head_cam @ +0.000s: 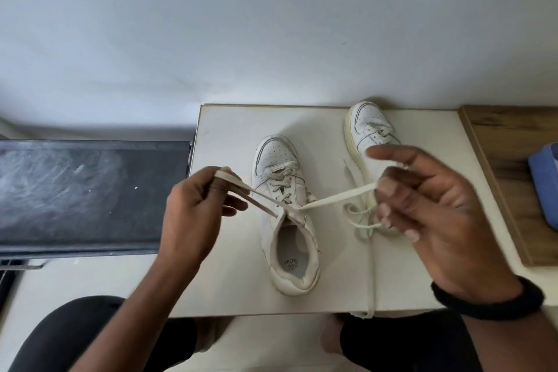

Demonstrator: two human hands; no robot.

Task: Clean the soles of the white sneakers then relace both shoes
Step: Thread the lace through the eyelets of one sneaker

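While our left hand (187, 214) pinches one lace end (238, 187), fingers clamped on it and drawn out to the left, the near sneaker (287, 220) sits upright on the white board (229, 251), laced most of the way, toe pointing away. Our right hand (434, 214) pulls the other lace end (335, 198) taut, thumb and middle fingers closed on it, forefinger out. Behind that hand stands the second sneaker (368, 127), partly hidden.
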